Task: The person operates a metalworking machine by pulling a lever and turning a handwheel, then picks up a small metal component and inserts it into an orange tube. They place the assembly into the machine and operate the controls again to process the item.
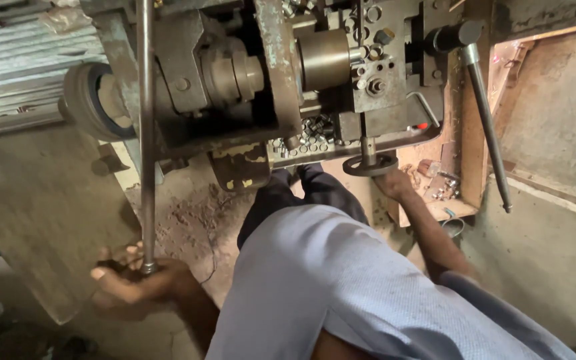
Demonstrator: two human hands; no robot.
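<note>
- Two-handed, working at a worn grey machine from just above it, looking down past a pale blue shirt.
- Gripping the near end of a long steel bar with the left hand, fingers curling round the tip and closing on it, though motion blur is hiding the exact hold.
- Keeping that bar running straight up the left side of the view, crossing in front of the machine body, just beside the round pulley.
- Reaching with the right hand to the rim of the small dark handwheel under the machine's front, touching it; not showing clearly whether the fingers are closing on the rim or only resting there.
- Judging the step in hand: steadying the bar by its end while attending to the handwheel, one hand to each.
- Leaving alone the long lever with the black knob, hanging well apart on the right.
- Leaving alone also the heap of small metal pieces in the machine's trough and the loose bits in the wooden tray.
- Judging the next move: calling for a firm left grip, holding the bar in line, and for the right fingers staying clear of the wheel's shaft.
</note>
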